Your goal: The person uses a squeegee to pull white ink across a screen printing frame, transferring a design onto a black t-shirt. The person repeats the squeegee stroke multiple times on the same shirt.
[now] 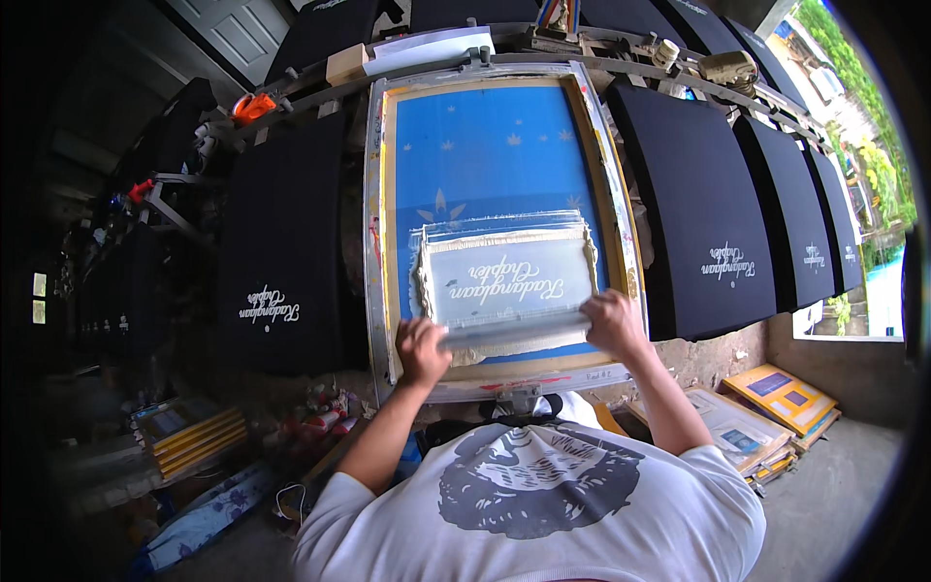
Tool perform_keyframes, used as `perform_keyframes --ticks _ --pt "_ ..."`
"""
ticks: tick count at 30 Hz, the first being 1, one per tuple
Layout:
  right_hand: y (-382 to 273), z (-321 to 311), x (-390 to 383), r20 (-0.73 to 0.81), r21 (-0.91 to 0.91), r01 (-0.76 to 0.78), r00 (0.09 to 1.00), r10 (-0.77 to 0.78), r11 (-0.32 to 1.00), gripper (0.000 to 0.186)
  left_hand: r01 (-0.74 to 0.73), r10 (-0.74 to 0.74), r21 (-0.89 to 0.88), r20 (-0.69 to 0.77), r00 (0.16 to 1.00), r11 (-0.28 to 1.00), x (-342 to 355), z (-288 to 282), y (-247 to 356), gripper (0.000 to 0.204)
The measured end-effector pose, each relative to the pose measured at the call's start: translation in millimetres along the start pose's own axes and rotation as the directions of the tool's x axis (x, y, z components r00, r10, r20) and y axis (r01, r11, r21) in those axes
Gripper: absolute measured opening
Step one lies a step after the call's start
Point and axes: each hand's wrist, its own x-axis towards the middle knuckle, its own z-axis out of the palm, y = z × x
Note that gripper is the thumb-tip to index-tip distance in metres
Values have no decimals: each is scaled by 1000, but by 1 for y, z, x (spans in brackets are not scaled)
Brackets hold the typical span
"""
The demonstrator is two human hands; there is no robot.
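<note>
A framed printing screen (485, 145) with blue mesh lies in front of me. White ink (465, 231) borders a pale rectangle on its lower half, where white lettering (504, 281) shows. Both my hands grip a long squeegee (514, 333), blurred by motion, set crosswise at the near edge of the ink. My left hand (423, 351) is closed round its left end, and my right hand (614, 320) is closed round the right end. The squeegee's lower edge is too smeared to make out.
Black shirts with white print, one on the left (286, 213) and one on the right (693, 204), lie on boards beside the screen. An orange tool (254, 107) rests on the rail at upper left. Stacked frames (781, 393) lean at lower right; more frames (194, 436) lie at lower left.
</note>
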Motion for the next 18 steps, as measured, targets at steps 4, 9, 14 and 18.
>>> perform_keyframes --ticks 4,9,14,18 --pt "-13 -9 -24 168 6 -10 986 9 1000 19 86 -80 -54 103 991 995 -18 -30 21 23" --pt "4 -40 79 41 -121 -14 999 19 993 22 10 -9 30 -44 999 999 72 15 -46 23" --pt "20 -24 145 -36 -92 -45 998 42 995 26 62 -61 29 -29 998 998 119 38 -89 15" --pt "10 -7 96 -43 -91 -50 998 46 995 19 42 -42 55 -2 999 998 63 38 -72 23"
